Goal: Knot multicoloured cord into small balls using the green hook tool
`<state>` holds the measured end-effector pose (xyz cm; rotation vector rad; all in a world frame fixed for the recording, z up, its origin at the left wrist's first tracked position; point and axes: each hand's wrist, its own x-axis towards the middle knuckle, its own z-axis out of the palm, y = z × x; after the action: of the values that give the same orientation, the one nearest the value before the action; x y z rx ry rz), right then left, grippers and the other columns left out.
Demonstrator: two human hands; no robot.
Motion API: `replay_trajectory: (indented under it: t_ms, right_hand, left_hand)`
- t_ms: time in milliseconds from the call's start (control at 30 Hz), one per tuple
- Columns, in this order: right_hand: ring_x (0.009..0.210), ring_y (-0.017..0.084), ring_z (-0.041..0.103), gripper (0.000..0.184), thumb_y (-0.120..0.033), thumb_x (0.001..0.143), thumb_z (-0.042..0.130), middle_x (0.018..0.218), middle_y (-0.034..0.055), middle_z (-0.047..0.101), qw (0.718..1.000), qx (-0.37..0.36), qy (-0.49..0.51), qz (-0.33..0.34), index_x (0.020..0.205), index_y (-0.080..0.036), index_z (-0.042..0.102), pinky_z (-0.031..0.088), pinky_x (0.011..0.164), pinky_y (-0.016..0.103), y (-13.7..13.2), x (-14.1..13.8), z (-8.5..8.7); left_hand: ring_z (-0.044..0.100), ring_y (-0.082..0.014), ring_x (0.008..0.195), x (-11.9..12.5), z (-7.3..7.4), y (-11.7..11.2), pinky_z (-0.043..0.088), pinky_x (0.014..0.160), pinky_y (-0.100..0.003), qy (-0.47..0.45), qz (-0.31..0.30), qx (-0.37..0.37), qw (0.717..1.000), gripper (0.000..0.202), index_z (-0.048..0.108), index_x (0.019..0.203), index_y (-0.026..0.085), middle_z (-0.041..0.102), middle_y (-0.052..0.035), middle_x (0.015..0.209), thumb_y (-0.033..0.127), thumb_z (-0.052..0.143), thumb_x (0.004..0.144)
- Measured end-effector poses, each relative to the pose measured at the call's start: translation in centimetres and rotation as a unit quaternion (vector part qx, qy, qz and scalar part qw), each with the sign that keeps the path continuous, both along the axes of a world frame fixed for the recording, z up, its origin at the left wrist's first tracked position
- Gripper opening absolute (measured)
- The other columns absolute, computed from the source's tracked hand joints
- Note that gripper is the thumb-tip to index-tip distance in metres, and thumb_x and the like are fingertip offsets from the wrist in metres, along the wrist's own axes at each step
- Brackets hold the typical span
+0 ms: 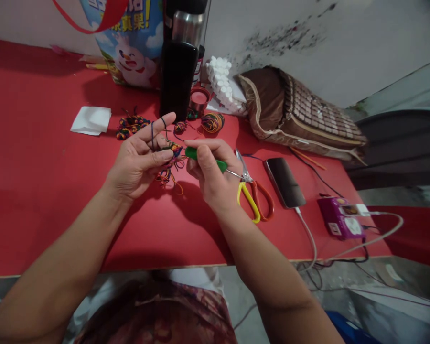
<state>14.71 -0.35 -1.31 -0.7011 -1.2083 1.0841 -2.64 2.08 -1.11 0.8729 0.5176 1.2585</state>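
My left hand [139, 153] pinches a small multicoloured crochet piece [175, 150] between thumb and fingers. Dark yarn [152, 136] loops around its raised index finger. In my right hand [213, 172] is a crochet hook with a green handle [191, 152], its tip reaching into the work. Loose yarn ends dangle below the piece. Behind the hands lie a multicoloured yarn ball [212, 123] and a smaller dark ball [179, 127]. A bunch of knotted multicoloured yarn [132, 125] rests beyond my left hand. Scissors with yellow and red handles [255, 203] lie beside my right wrist.
A black phone [179, 79] stands upright at the back, near a printed bag [132, 52]. White paper [91, 120] lies left. On the right are a charging phone [284, 182], a purple power block [341, 219] with cables, and a brown cushion [301, 107] against the wall.
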Motion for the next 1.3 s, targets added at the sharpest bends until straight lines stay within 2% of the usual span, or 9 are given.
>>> replay_trajectory:
  t_ms: [133, 367, 567, 667, 900, 1300]
  right_hand:
    - [0.053, 0.010, 0.046, 0.018, -0.046, 0.100, 0.079, 0.066, -0.0047, 0.058, 1.000, 0.008, 0.000, -0.018, 0.099, -0.028, 0.083, 0.045, 0.054, 0.028, 0.2, 0.5, 0.5]
    - [0.055, 0.009, 0.047, 0.023, -0.047, 0.101, 0.078, 0.066, -0.0050, 0.057, 0.999, 0.029, -0.022, -0.017, 0.100, -0.024, 0.083, 0.046, 0.054, 0.026, 0.4, 1.2, 0.7]
    - [0.054, 0.008, 0.049, 0.025, -0.047, 0.101, 0.079, 0.067, -0.0049, 0.058, 0.998, 0.047, -0.031, -0.007, 0.099, -0.023, 0.083, 0.046, 0.052, 0.024, 0.5, 1.6, 0.9]
    - [0.054, 0.008, 0.050, 0.022, -0.044, 0.101, 0.078, 0.066, -0.0047, 0.059, 0.998, 0.046, -0.032, -0.011, 0.097, -0.023, 0.083, 0.046, 0.052, 0.024, 0.3, 1.7, 1.4]
    - [0.061, 0.011, 0.059, 0.022, -0.044, 0.101, 0.078, 0.068, -0.0029, 0.063, 0.995, 0.044, -0.077, -0.036, 0.095, -0.024, 0.084, 0.057, 0.065, 0.030, -0.2, 1.9, 2.1]
    - [0.058, 0.011, 0.055, 0.027, -0.049, 0.100, 0.078, 0.066, -0.0027, 0.060, 0.997, 0.014, -0.074, -0.022, 0.092, -0.024, 0.084, 0.050, 0.058, 0.029, -0.4, 2.1, 2.4]
  left_hand:
    - [0.050, -0.0056, 0.054, -0.4, 0.4, 0.1, 0.041, 0.046, -0.018, 0.006, 0.010, 0.017, 1.000, 0.057, 0.086, 0.124, 0.028, 0.065, 0.0055, 0.075, 0.015, 0.101, 0.070]
    - [0.055, -0.0068, 0.057, -0.8, -0.1, 0.8, 0.047, 0.051, -0.017, -0.004, -0.006, 0.053, 0.999, 0.064, 0.085, 0.129, 0.027, 0.069, 0.0051, 0.075, 0.010, 0.100, 0.068]
    - [0.055, -0.0075, 0.058, -1.1, -0.3, 1.0, 0.048, 0.053, -0.018, 0.009, -0.022, 0.076, 0.997, 0.066, 0.083, 0.134, 0.026, 0.066, 0.0052, 0.073, 0.014, 0.099, 0.071]
    - [0.050, -0.0080, 0.056, -1.1, -0.2, 1.2, 0.043, 0.049, -0.020, 0.023, -0.022, 0.088, 0.996, 0.065, 0.083, 0.132, 0.027, 0.064, 0.0047, 0.071, 0.017, 0.100, 0.070]
    - [0.043, -0.0079, 0.053, -0.5, 0.4, 0.8, 0.032, 0.044, -0.023, 0.040, 0.022, 0.075, 0.996, 0.060, 0.087, 0.123, 0.028, 0.062, 0.0043, 0.066, 0.021, 0.102, 0.065]
    - [0.043, -0.0087, 0.051, -0.7, 1.0, 0.5, 0.029, 0.043, -0.025, 0.042, -0.020, 0.077, 0.996, 0.060, 0.082, 0.126, 0.021, 0.054, 0.0049, 0.065, 0.025, 0.097, 0.068]
